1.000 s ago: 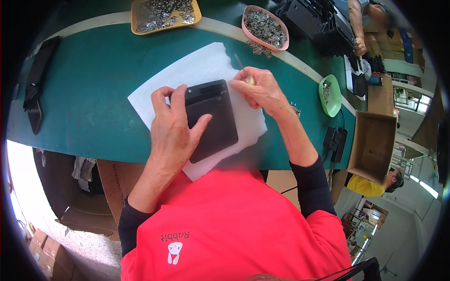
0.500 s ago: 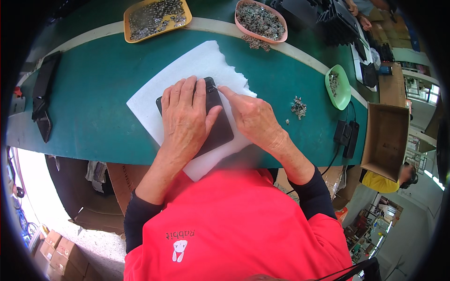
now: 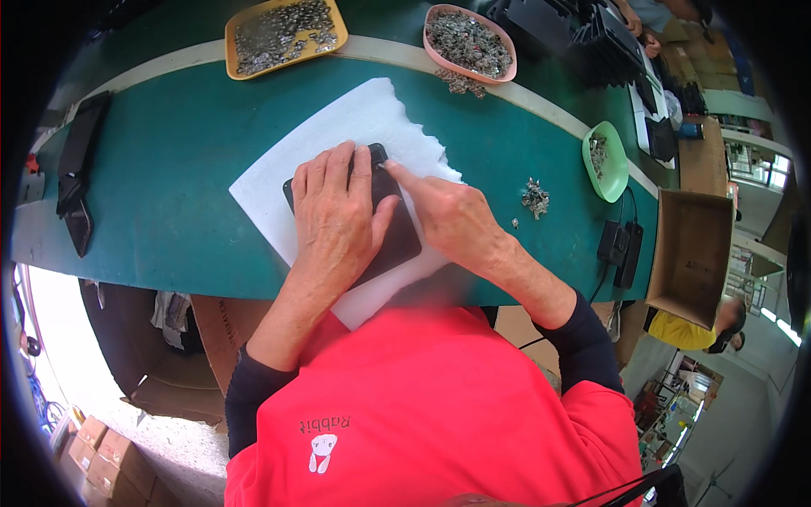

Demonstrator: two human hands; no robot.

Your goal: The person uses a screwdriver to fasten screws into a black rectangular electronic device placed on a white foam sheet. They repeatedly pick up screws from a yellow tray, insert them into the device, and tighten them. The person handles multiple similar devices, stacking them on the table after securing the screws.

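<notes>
A: Where do we find the flat black panel (image 3: pixel 399 243)?

B: We have it on a white foam sheet (image 3: pixel 266 186), lying tilted on the green tabletop (image 3: pixel 169 203) right in front of the red top (image 3: pixel 439 380). The foam's right edge is ragged.

A: And our left hand (image 3: pixel 334 211)?

B: Flat across the panel's upper left part, its fingers straight and close together, the thumb spread toward the right. It is open and presses or rests on the panel; we do not have it wrapped around anything.

A: What about our right hand (image 3: pixel 460 211)?

B: We have its index finger stretched out, the tip at the panel's upper right corner. The other fingers are curled underneath, out of sight, so we cannot tell how tightly they close or whether they hold anything.

A: What lies around us?

B: To the right, a small heap of silvery metal parts (image 3: pixel 536 198), with one loose piece (image 3: pixel 514 223) just beside it. Farther right we see a light-green dish (image 3: pixel 616 176) with more parts, black power adapters (image 3: pixel 623 249) and an open cardboard box (image 3: pixel 688 253).

A: Beyond the foam?

B: A yellow tray (image 3: pixel 231 52) and a pink tray (image 3: pixel 510 72) – both holding silvery pieces – with some spilled pieces (image 3: pixel 460 82) just below the pink one. Past those we see stacked black parts (image 3: pixel 591 42), a co-worker's hand (image 3: pixel 651 45) near them.
</notes>
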